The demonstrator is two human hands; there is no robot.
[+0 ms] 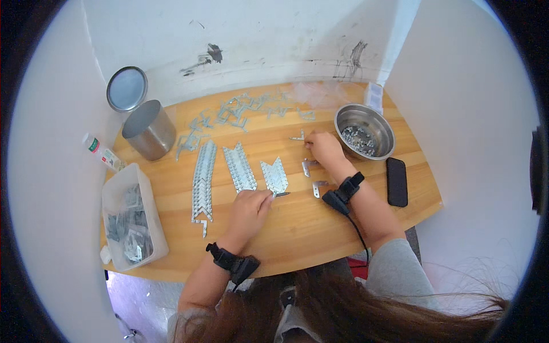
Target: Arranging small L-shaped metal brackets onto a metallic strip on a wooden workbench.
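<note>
My left hand [250,212] is closed at the near end of a short row of nested metal brackets [275,176]. A narrow, dark-edged metal bracket [282,194] sticks out from its fingertips. To the right, my right hand [327,150] has its fingers pinched together at a small L-shaped bracket [298,135], whose far part shows beside them. Two more loose brackets, an upper bracket [306,167] and a lower bracket [317,189], lie by my right wrist. Left of the short row are a medium row [239,167] and a long row [203,180] of nested brackets.
A steel bowl [382,130] with small metal parts stands right, near a black phone [397,182]. Scattered brackets [234,111] lie at the back. On the left are a metal canister [153,134], its lid [127,89], a bottle [103,153] and a plastic bin [155,231] of bagged parts.
</note>
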